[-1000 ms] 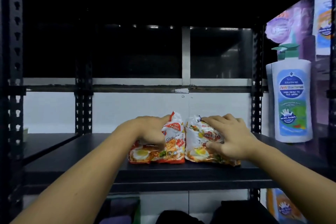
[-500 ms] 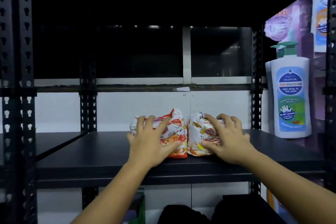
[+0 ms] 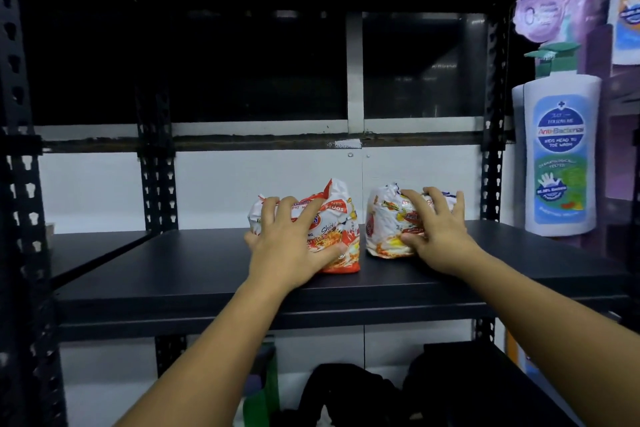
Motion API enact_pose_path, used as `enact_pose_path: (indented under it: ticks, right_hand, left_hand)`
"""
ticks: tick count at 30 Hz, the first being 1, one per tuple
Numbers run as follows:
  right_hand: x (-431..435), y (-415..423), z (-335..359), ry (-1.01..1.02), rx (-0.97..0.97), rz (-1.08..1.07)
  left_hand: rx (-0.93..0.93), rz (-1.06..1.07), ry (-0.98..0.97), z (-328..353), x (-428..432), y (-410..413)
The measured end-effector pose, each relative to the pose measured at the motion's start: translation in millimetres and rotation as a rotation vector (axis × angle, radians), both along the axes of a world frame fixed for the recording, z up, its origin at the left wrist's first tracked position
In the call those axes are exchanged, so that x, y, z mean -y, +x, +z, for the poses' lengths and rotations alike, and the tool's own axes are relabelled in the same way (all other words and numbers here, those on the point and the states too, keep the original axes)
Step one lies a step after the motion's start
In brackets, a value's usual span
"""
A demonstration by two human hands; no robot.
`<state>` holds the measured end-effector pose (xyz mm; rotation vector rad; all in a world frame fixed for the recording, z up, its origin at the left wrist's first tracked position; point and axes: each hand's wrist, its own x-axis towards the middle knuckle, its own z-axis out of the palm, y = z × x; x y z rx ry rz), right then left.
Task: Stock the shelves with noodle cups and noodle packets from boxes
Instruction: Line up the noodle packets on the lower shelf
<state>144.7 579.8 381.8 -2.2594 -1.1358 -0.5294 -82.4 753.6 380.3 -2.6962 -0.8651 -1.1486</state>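
Observation:
Two noodle packets stand side by side on the black shelf (image 3: 173, 270), with a small gap between them. The left noodle packet (image 3: 337, 218) is red, orange and white. My left hand (image 3: 287, 246) grips it, fingers spread over its top and front, thumb low against its face. The right noodle packet (image 3: 382, 218) is mostly white with yellow and red print. My right hand (image 3: 436, 229) holds that one, fingers curled over its top and thumb at its lower front. Both forearms reach in over the shelf's front edge.
A tall white pump bottle (image 3: 561, 156) with a blue label stands at the shelf's right end. Perforated black posts (image 3: 157, 166) rise at the back left and back right. Dark bags (image 3: 346, 392) and a green item (image 3: 266, 392) sit on the level below.
Both packets have been pushed further back on the shelf and now stand apart with a gap. My hands shifted from the packets' sides to over their tops and fronts.

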Motion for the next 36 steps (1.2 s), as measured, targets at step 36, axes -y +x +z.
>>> enact_pose_path:
  ticks: [36]
  right_hand:
    - [2.9, -73.7, -2.6, -0.478, -0.035, 0.369]
  left_hand:
    - [0.137, 0.007, -0.020, 6.0, -31.4, -58.9]
